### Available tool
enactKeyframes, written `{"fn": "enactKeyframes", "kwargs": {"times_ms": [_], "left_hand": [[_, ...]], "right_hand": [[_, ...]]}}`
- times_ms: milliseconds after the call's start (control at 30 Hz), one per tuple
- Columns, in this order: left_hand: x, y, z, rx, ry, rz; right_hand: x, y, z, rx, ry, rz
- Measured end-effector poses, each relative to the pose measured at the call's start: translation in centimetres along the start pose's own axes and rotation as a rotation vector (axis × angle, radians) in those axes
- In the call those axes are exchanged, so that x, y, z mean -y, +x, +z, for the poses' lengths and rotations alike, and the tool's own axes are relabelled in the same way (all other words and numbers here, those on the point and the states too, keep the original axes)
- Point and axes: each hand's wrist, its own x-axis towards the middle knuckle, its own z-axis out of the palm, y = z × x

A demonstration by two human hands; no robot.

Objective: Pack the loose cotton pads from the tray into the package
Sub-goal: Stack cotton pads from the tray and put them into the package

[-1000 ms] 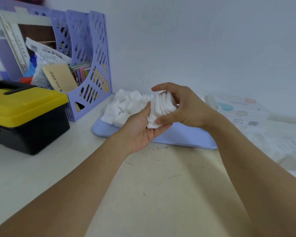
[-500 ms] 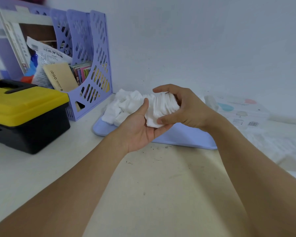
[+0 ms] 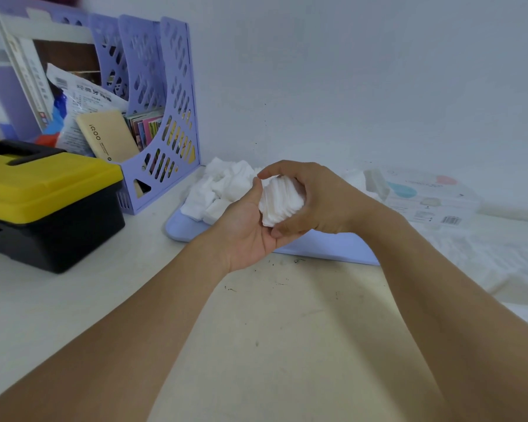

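Note:
A stack of white cotton pads (image 3: 279, 202) is held between both hands above the front edge of the lilac tray (image 3: 326, 249). My left hand (image 3: 247, 229) cups the stack from below, thumb up against its left side. My right hand (image 3: 314, 202) curls over the top and right of the stack, thumb pressing its lower edge. More loose pads (image 3: 223, 190) lie heaped on the tray's left part. The clear package (image 3: 427, 197), with coloured drop shapes printed on it, lies to the right of the tray by the wall.
A yellow and black toolbox (image 3: 43, 202) stands at the left. Behind it a lilac file rack (image 3: 171, 117) holds papers and booklets. White crumpled plastic (image 3: 500, 263) lies at the right. The cream tabletop (image 3: 287, 330) spreads in front.
Both hands have closed tighter round the stack; my left thumb rose along its side and my right fingers curled further over the top. The stack looks more squared.

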Motion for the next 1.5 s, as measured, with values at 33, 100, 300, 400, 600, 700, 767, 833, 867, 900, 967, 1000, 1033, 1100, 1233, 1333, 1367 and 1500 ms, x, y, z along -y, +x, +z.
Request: {"fn": "enactKeyframes", "kwargs": {"times_ms": [33,100,300,400,600,700,767,833,867,900,967,1000,1033,1100,1233,1333,1367,1500], "left_hand": [[0.0,0.0,0.0,-0.001,-0.010,-0.002],[0.0,-0.1,-0.1,0.001,-0.026,-0.003],[-0.2,0.0,-0.1,0.016,-0.050,0.014],[0.0,0.1,-0.1,0.022,-0.032,-0.002],[0.1,0.2,-0.1,0.014,-0.004,0.006],[0.1,0.2,-0.2,-0.016,-0.012,0.018],[0.1,0.1,-0.2,-0.024,0.000,0.023],[0.0,0.1,-0.1,-0.016,0.020,0.024],[0.1,0.0,-0.1,-0.014,0.028,0.024],[0.1,0.0,-0.1,-0.014,0.038,0.026],[0.1,0.0,0.0,-0.016,0.057,0.029],[0.1,0.0,0.0,-0.018,0.062,0.030],[0.1,0.0,0.0,-0.018,0.064,0.030],[0.1,0.1,0.0,-0.016,0.056,0.033],[0.2,0.1,0.1,-0.005,0.032,0.025],[0.3,0.2,0.1,-0.007,0.039,0.012],[0.3,0.3,0.0,-0.007,0.046,0.011],[0.2,0.2,-0.1,-0.001,0.058,0.018]], "right_hand": [[0.1,0.0,0.1,-0.015,-0.014,-0.010],[0.2,0.0,0.2,-0.044,-0.018,-0.025],[-0.1,-0.4,-0.7,-0.118,0.095,-0.035],[-0.3,-0.6,-1.0,-0.140,0.170,-0.023],[-0.3,-0.6,-1.1,-0.116,0.167,-0.021],[-0.4,-0.6,-1.4,-0.123,0.169,-0.020],[-0.4,-0.6,-1.5,-0.121,0.166,-0.025],[-0.3,-0.5,-1.3,-0.105,0.150,-0.022],[-0.4,-0.4,-1.2,-0.095,0.124,-0.024],[-0.4,-0.3,-1.0,-0.085,0.089,-0.028],[-0.5,-0.1,-0.9,-0.065,0.032,-0.029],[-0.5,-0.1,-0.9,-0.061,0.019,-0.027],[-0.5,-0.1,-1.0,-0.060,0.012,-0.026],[-0.4,-0.1,-0.9,-0.054,-0.003,-0.029],[-0.1,0.1,-0.5,-0.038,-0.038,-0.037],[-0.2,0.1,0.1,-0.044,-0.055,-0.049],[-0.2,0.1,0.2,-0.047,-0.067,-0.055],[-0.3,0.1,0.2,-0.061,-0.063,-0.054]]}}
